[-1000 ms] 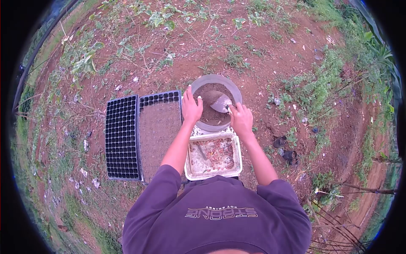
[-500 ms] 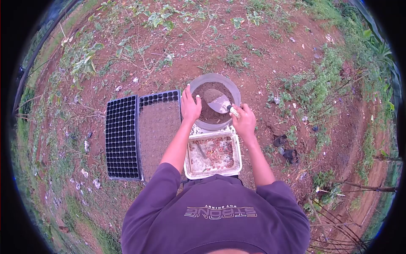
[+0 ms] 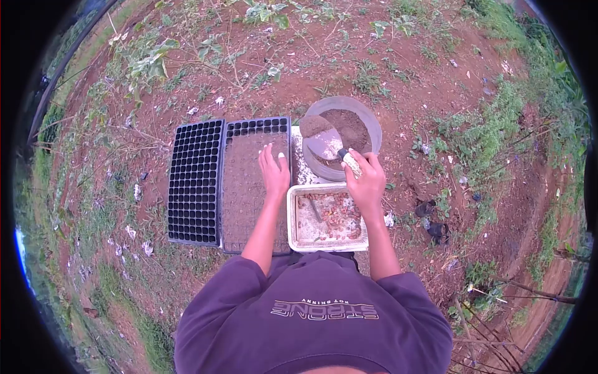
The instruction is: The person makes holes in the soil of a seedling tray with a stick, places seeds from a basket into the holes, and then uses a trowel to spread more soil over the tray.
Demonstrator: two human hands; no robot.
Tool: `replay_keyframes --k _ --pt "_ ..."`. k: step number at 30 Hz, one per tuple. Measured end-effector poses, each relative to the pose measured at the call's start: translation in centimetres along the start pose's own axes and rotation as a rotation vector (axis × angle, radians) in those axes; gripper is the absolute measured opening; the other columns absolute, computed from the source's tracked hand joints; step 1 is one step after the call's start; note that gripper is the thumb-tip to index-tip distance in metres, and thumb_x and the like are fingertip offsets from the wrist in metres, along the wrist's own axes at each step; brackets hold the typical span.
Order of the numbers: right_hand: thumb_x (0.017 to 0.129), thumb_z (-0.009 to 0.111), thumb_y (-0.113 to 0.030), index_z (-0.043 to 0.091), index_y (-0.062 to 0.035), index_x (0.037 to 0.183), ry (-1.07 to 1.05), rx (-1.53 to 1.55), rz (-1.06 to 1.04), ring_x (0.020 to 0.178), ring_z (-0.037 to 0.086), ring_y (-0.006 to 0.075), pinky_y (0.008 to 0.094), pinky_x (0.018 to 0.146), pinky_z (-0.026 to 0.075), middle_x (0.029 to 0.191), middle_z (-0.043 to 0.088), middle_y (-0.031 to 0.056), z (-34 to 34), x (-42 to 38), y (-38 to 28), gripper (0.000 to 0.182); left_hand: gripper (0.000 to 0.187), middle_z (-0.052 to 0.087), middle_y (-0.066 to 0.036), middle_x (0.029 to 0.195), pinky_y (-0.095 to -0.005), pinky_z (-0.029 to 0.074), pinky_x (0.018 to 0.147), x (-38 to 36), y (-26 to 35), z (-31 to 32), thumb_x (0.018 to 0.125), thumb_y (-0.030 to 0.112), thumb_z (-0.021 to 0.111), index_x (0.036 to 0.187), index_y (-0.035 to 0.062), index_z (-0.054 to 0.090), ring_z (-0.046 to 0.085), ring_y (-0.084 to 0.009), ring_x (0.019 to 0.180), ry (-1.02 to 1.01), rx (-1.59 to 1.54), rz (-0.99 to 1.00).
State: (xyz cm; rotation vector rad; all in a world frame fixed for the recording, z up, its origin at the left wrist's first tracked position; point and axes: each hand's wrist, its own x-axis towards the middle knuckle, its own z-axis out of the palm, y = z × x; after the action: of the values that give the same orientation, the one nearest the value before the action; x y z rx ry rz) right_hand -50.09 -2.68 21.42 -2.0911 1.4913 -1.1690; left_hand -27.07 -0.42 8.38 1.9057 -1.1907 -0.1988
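My right hand (image 3: 366,179) is wrapped round the handle of a trowel (image 3: 325,144). Dark soil lies on the trowel's blade, which is above the left rim of a round tub (image 3: 372,118) holding more soil. My left hand (image 3: 274,171), fingers stretched out, is over the soil-covered seedling tray (image 3: 246,168). Soil fills most of that tray's cells, while the top rows show as dark hollows. Left of it lies a second black seedling tray (image 3: 195,181) with bare cells.
A shallow white rectangular container (image 3: 291,218) with reddish bits and a thin dark stick in it stands close to my body. Reddish ground with weeds (image 3: 367,78) surrounds everything. Dark scraps (image 3: 436,232) lie on the right.
My left hand has left the tub's rim and moved over the soil-covered tray. The trowel has risen with soil on it and shifted left towards the tub's rim. The view has shifted slightly.
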Motion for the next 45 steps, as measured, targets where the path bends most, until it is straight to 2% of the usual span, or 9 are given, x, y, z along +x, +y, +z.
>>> replay_keyframes --k 2,10,14,17,21,25,29,35,45 --pt "0.075 0.075 -0.012 0.070 -0.0072 0.110 -0.013 0.027 -0.017 0.079 0.061 0.0302 0.0405 0.072 0.048 0.090 0.059 0.0094 1.1 -0.4 -1.4 0.035 0.050 0.039 -0.024 0.143 -0.0500 0.022 0.116 -0.2 -2.6 -1.8 0.095 0.021 0.050 0.139 0.0001 0.039 0.030 -0.0418 0.138 -0.002 0.023 -0.038" --pt "0.077 0.073 -0.010 0.069 -0.0054 0.110 -0.089 0.048 -0.043 0.080 0.060 0.0313 0.0415 0.072 0.047 0.090 0.055 0.0116 9.4 -4.4 -6.4 0.034 0.045 0.040 -0.023 0.142 -0.0506 0.022 0.116 -0.3 -14.3 -8.4 0.095 0.019 0.054 0.135 0.0012 0.045 0.028 -0.0437 0.138 0.020 0.167 -0.074" --pt "0.078 0.072 -0.012 0.069 -0.0058 0.110 -0.138 0.081 0.010 0.081 0.059 0.0317 0.0414 0.072 0.048 0.090 0.054 0.0123 15.7 -6.5 -7.5 0.033 0.042 0.042 -0.024 0.141 -0.0512 0.023 0.116 0.2 -18.4 -11.1 0.094 0.019 0.054 0.132 -0.0002 0.047 0.028 -0.0436 0.139 -0.062 0.210 -0.099" --pt "0.078 0.071 -0.011 0.068 -0.0043 0.110 -0.163 0.049 0.011 0.081 0.059 0.0318 0.0414 0.072 0.048 0.091 0.055 0.0125 19.5 -7.4 -8.3 0.033 0.047 0.034 -0.020 0.151 -0.0497 0.017 0.119 1.5 -20.8 -11.9 0.096 0.023 0.048 0.136 -0.0005 0.044 0.017 -0.0379 0.147 -0.236 0.253 -0.036" --pt "0.078 0.070 -0.010 0.067 -0.0038 0.110 -0.177 -0.028 -0.020 0.085 0.060 0.0310 0.0414 0.074 0.049 0.092 0.055 0.0118 23.0 -7.6 -9.4 0.033 0.055 0.027 -0.014 0.157 -0.0471 0.009 0.122 3.2 -22.0 -12.0 0.099 0.029 0.042 0.146 0.0025 0.033 0.013 -0.0302 0.149 -0.395 0.313 0.036" --pt "0.077 0.070 -0.010 0.068 -0.0044 0.109 -0.182 -0.090 -0.046 0.087 0.059 0.0297 0.0415 0.074 0.049 0.093 0.055 0.0109 25.3 -6.8 -10.0 0.033 0.054 0.027 -0.011 0.157 -0.0451 0.007 0.122 4.9 -22.3 -11.9 0.099 0.029 0.039 0.146 0.0042 0.034 0.014 -0.0273 0.149 -0.473 0.346 0.102" --pt "0.076 0.070 -0.011 0.067 -0.0046 0.109 -0.209 -0.181 -0.122 0.088 0.058 0.0287 0.0411 0.074 0.048 0.094 0.054 0.0105 27.0 -5.1 -10.3 0.034 0.055 0.027 -0.010 0.158 -0.0447 0.007 0.122 5.9 -23.0 -11.7 0.098 0.030 0.039 0.148 0.0061 0.033 0.014 -0.0230 0.150 -0.471 0.367 0.185" --pt "0.077 0.070 -0.013 0.066 -0.0055 0.112 -0.247 -0.286 -0.169 0.091 0.058 0.0280 0.0408 0.075 0.047 0.097 0.054 0.0102 27.3 -4.8 -11.0 0.036 0.056 0.029 -0.010 0.157 -0.0452 0.006 0.122 5.6 -22.8 -11.7 0.099 0.031 0.039 0.149 0.0064 0.031 0.017 -0.0232 0.149 -0.463 0.382 0.223" --pt "0.078 0.069 -0.013 0.067 -0.0049 0.112 -0.291 -0.345 -0.104 0.092 0.058 0.0272 0.0404 0.076 0.046 0.097 0.054 0.0099 27.0 -4.4 -12.7 0.035 0.056 0.028 -0.007 0.158 -0.0450 0.006 0.122 5.8 -22.5 -11.7 0.099 0.033 0.039 0.149 0.0096 0.031 0.017 -0.0204 0.149 -0.480 0.367 0.184"
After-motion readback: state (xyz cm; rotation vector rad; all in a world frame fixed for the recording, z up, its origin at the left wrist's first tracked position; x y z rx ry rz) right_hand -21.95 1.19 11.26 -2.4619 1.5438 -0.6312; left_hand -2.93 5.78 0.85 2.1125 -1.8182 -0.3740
